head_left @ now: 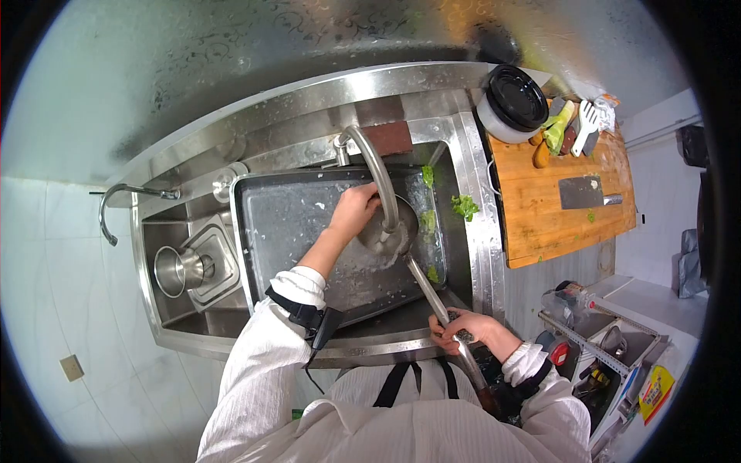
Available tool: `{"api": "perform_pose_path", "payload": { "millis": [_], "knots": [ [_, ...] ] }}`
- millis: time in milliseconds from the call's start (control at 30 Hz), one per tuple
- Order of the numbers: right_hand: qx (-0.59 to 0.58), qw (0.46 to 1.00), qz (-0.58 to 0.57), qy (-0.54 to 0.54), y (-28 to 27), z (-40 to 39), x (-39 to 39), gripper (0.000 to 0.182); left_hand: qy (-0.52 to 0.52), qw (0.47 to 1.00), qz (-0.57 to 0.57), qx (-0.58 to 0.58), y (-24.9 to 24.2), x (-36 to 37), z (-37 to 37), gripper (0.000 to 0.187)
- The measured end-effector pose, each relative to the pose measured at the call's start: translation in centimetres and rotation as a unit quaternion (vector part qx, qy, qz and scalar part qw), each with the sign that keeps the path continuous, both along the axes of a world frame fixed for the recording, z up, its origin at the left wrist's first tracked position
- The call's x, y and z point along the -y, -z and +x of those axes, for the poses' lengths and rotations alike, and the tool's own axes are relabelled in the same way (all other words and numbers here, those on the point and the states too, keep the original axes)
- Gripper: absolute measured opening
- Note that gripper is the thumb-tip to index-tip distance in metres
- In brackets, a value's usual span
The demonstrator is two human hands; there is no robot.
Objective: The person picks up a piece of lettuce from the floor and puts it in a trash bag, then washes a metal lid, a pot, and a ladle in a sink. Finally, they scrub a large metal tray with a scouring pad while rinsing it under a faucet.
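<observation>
Under the curved faucet (377, 166), a long-handled metal ladle (421, 279) lies slanted over a large dark baking tray (285, 231) in the sink. My left hand (355, 210) grips the rim of the ladle's bowl, fingers bent and partly hidden by the faucet. Water runs into the bowl. Around the lower handle, my right hand (469, 330) is closed, with a dark grey, rough pad like a steel wool scrubber (462, 336) showing between its fingers. The handle's end reaches down toward my waist.
Left basin: a metal pot (171, 272) and a small metal tray (218, 258), below a second faucet (116, 191). Green leaves (465, 207) lie on the sink edge. At right, a cutting board (532, 197) bears a cleaver (580, 193) and a black-lidded container (515, 100); a shelf rack (602, 339) stands below.
</observation>
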State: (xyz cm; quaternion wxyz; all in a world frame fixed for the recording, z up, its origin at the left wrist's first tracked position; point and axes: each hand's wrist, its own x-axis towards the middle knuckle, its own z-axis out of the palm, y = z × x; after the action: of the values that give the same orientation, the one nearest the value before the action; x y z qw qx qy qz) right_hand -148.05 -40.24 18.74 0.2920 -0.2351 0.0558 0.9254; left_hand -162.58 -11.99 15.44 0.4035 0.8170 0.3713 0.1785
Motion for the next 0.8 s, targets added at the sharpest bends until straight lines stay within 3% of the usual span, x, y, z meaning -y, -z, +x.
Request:
{"api": "perform_pose_path", "payload": {
  "millis": [67, 100, 133, 200, 267, 333, 367, 400, 433, 467, 500, 533, 567, 600, 633, 667, 700, 733, 800],
  "knots": [
    [-0.011, 1.000, 0.012, 0.010, 0.1, 0.0, -0.3, 0.017, 0.026, 0.999, 0.029, 0.022, 2.4, -0.3, 0.1, 0.014],
    [-0.024, 0.999, 0.022, 0.018, 0.1, 0.0, -0.5, 0.018, -0.049, 0.983, -0.124, 0.129, 3.7, -0.2, -0.5, 0.014],
    [-0.023, 0.999, 0.022, 0.017, 0.2, -0.1, -0.6, 0.018, -0.123, 0.927, -0.270, 0.231, 4.4, 0.0, -1.0, 0.015],
    [-0.065, 0.997, 0.029, 0.042, 0.7, 0.1, -1.2, 0.019, -0.181, 0.843, -0.419, 0.285, 3.4, 3.7, -1.8, 0.024],
    [-0.040, 0.997, 0.054, 0.026, 1.1, -0.5, -2.7, 0.019, -0.164, 0.585, -0.706, 0.365, 4.8, 7.5, -2.1, 0.034],
    [0.032, 0.997, 0.074, -0.020, 2.7, -0.9, -3.5, 0.023, -0.206, 0.518, -0.732, 0.391, 2.4, 9.9, -0.4, 0.032],
    [0.032, 0.997, 0.073, -0.024, 2.3, -0.6, -4.4, 0.023, -0.245, 0.538, -0.717, 0.370, 4.0, 10.5, -0.2, 0.024],
    [0.283, 0.941, 0.149, -0.111, 1.8, -0.2, -5.9, 0.033, -0.242, 0.573, -0.693, 0.365, 5.8, 10.4, -0.4, 0.019],
    [0.510, 0.811, 0.216, -0.190, 1.5, 0.2, -7.4, 0.045, -0.240, 0.607, -0.667, 0.360, 6.8, 10.4, -0.6, 0.014],
    [0.718, 0.618, 0.289, -0.138, 2.2, 0.7, -8.6, 0.044, -0.243, 0.605, -0.665, 0.364, 6.4, 10.4, -0.5, 0.014],
    [0.755, 0.604, 0.250, 0.049, 2.7, 1.0, -10.1, 0.044, -0.297, 0.655, -0.619, 0.316, 5.9, 10.5, -0.2, 0.015],
    [0.785, 0.546, 0.266, 0.120, 2.1, 1.0, -12.4, 0.043, -0.344, 0.700, -0.566, 0.266, 5.4, 10.3, 0.4, 0.017],
    [0.783, 0.490, 0.372, 0.087, 1.9, 0.8, -15.2, 0.045, -0.342, 0.700, -0.565, 0.271, 5.3, 10.0, 1.1, 0.017],
    [0.769, 0.431, 0.469, 0.049, 1.8, 0.2, -17.4, 0.047, -0.335, 0.737, -0.541, 0.228, 5.3, 10.4, 1.6, 0.020],
    [0.711, 0.514, 0.479, 0.033, 1.2, -1.0, -19.1, 0.052, -0.326, 0.771, -0.515, 0.184, 5.4, 10.6, 1.9, 0.023],
    [0.724, 0.376, 0.576, -0.046, 2.8, -1.4, -20.4, 0.052, -0.309, 0.791, -0.505, 0.155, 5.5, 10.4, 2.3, 0.028],
    [0.726, 0.372, 0.576, -0.048, 5.1, -1.4, -21.6, 0.052, -0.307, 0.791, -0.505, 0.158, 5.0, 9.9, 2.4, 0.028],
    [0.723, 0.311, 0.615, -0.038, 7.8, -1.3, -22.8, 0.047, -0.293, 0.759, -0.551, 0.186, 4.2, 9.4, 2.1, 0.029],
    [0.690, 0.204, 0.693, -0.052, 10.3, -0.8, -25.1, 0.042, -0.264, 0.837, -0.453, 0.157, 5.5, 9.3, 1.6, 0.027]
  ]
}}
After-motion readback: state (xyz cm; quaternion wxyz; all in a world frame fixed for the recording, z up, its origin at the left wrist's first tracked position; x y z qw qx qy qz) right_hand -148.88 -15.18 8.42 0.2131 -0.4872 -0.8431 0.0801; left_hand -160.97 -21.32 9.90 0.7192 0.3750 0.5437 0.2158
